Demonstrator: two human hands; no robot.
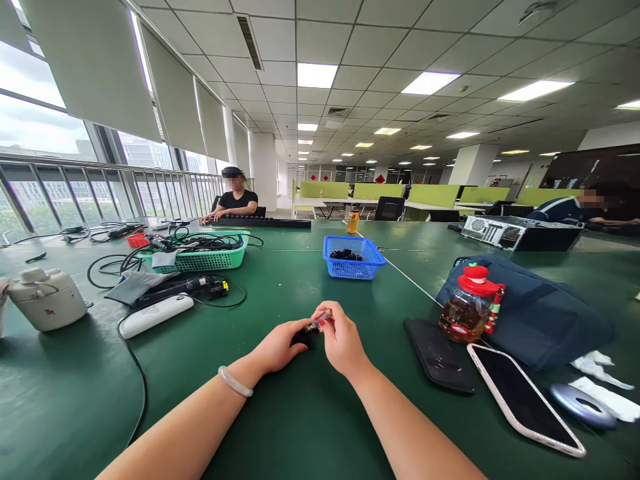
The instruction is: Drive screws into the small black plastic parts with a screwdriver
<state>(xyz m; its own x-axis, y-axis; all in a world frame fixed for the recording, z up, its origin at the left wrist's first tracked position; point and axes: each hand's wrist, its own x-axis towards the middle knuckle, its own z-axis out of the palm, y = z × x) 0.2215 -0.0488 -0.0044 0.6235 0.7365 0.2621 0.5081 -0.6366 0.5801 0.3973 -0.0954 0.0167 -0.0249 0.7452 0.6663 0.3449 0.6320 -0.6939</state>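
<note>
Just in front of me, low over the green table (305, 433), my left hand (279, 345) is closed on a small black piece (306, 339). My right hand (343, 339) meets it from the other side, fingertips pinched round a small slim item (325, 316) whose kind I cannot make out. Fingers hide most of both things. Beyond the hands stands a blue plastic basket (354, 269) with small black parts (346, 255) in it.
Left: a green basket (220, 260) of cables, a white power strip (157, 315), a white jug (53, 303). Right: a red-lidded bottle (465, 313), a black phone-like slab (437, 360), a phone (525, 393), a dark bag (545, 313). Another person (237, 200) sits opposite.
</note>
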